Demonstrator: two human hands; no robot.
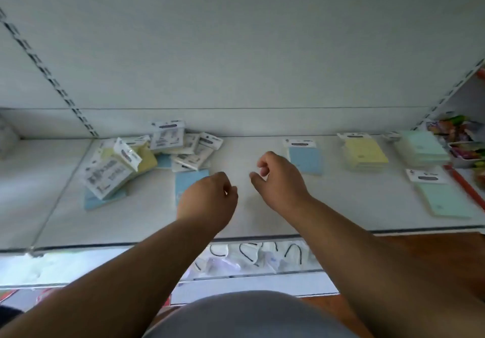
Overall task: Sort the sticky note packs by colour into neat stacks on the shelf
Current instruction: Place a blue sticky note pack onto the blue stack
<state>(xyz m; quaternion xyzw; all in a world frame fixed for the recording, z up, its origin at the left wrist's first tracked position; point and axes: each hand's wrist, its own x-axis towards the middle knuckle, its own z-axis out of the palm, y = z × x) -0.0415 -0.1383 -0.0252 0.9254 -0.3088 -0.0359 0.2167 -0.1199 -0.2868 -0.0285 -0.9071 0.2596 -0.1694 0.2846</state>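
A jumbled pile of sticky note packs [147, 154], yellow, blue and white-labelled, lies at the back left of the white shelf [262, 217]. A loose blue pack [187, 180] lies just in front of it, partly hidden by my left hand [210, 198], which hovers over it with fingers curled and nothing seen in them. My right hand [278, 180] hangs mid-shelf, fingers loosely curled, holding nothing. To its right stand a blue stack [305, 160], a yellow stack [364, 154] and a green stack [422, 148]. A single green pack [443, 200] lies front right.
Colourful goods in a small tray [462, 138] crowd the shelf's right end beside a red strip [465, 189]. A slotted upright [52, 80] runs up the back panel at left. Below the shelf edge, a lower shelf holds white packets [249, 256].
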